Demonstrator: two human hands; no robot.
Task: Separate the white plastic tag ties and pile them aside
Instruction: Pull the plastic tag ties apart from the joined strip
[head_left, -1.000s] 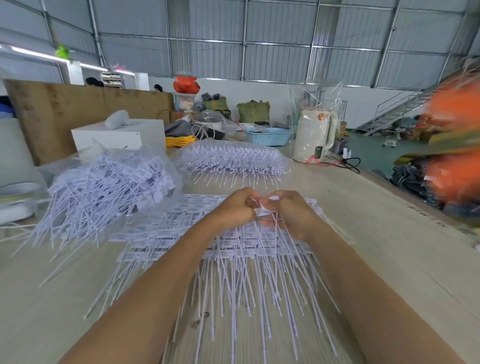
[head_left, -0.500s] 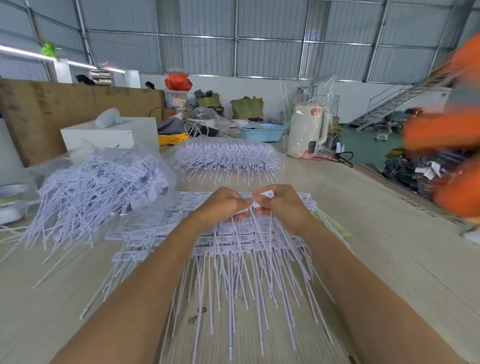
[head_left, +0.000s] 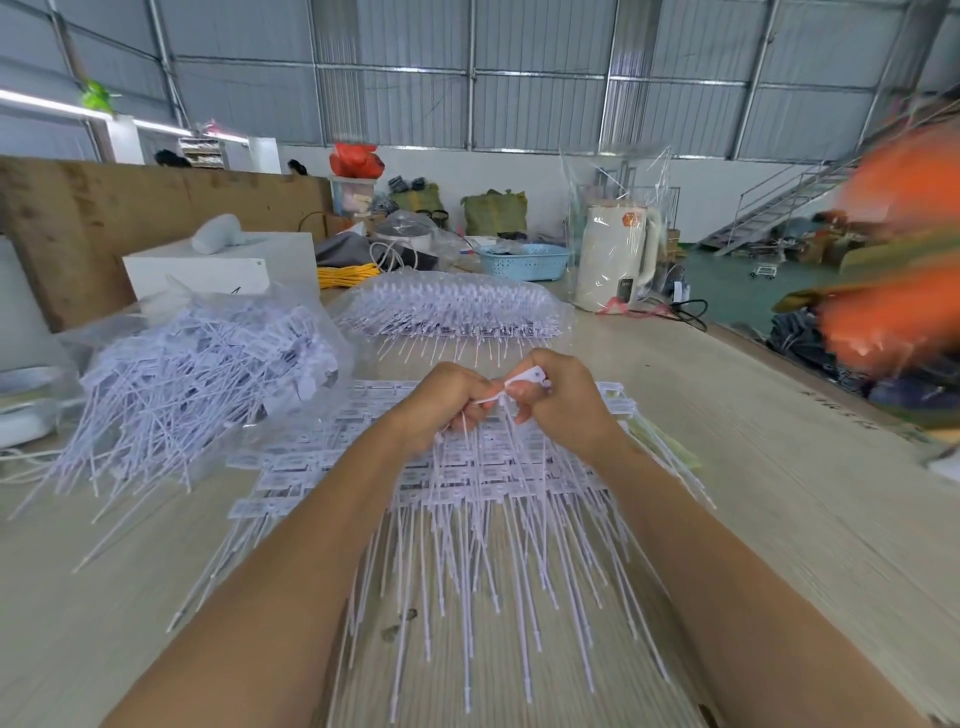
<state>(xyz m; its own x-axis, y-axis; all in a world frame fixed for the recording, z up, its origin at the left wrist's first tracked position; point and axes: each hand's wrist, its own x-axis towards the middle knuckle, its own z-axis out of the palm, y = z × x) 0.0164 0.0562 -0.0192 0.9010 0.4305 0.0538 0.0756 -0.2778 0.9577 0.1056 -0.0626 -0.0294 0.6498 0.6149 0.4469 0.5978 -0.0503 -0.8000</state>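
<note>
So my right hand (head_left: 563, 402) has the flat white tag head of one plastic tie (head_left: 530, 375) pinched between thumb and fingers, and my left hand (head_left: 449, 400) is curled round the strip of white ties it hangs from (head_left: 485, 402), right next to it, knuckles almost touching. Both hands are up off the table, over the far half of the big flat sheet of white joined tag ties (head_left: 467, 478) spread out in front of me.

These things weigh basically nothing and the long thin tails are super floppy, so grabbing by the tail is useless, it'd just bend and slide through your fingers. The little rectangular head is the only stiff bit, so I'd say that's where you want to hold. The joint between heads looks thin, so I reckon a short twist or snap close to the joint is enough; pulling far from it would probably just flex the whole strip. Smooth plastic too, so pinch firm.

To the far left is the loose heap of separated white ties on crinkly clear plastic (head_left: 197, 374), where the finished ones go. Straight beyond my hands there's a clear bag of unseparated white ties (head_left: 452, 306), and further right a cream plastic kettle wrapped in clear film (head_left: 615, 260). All of it sits on the pale wooden table (head_left: 779, 493).
</note>
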